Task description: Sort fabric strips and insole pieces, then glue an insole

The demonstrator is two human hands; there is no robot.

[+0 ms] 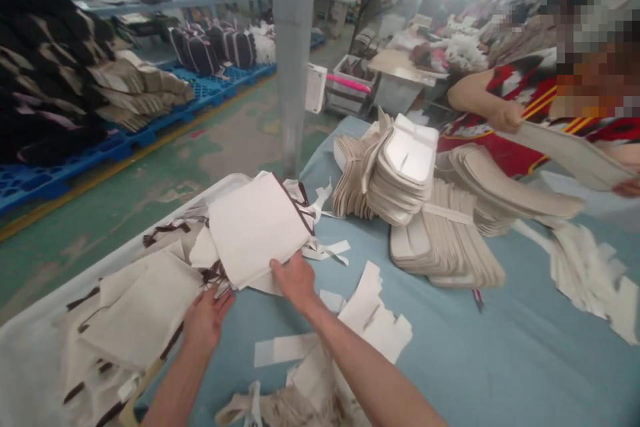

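Note:
A cream fabric panel [257, 230] with a dark brown edge lies on top of a loose heap at the left of the table. My right hand [297, 280] pinches its near right edge, thumb on top and the other fingers mostly hidden. Below the panel's near left corner is my left hand [207, 317], its fingers stretched out and touching dark-edged scraps [215, 275]. More cream panels [145, 307] with dark trim lie loosely to its left. White strips [327, 250] stick out past the panel's right side.
Bundled stacks of beige pieces [405, 173] stand across the blue-covered table [450, 360]. Cut scraps [373, 317] lie near my right forearm. Opposite, a co-worker's hand [507, 117] holds a long beige piece [570, 150]. A grey pillar [293, 67] rises behind the table.

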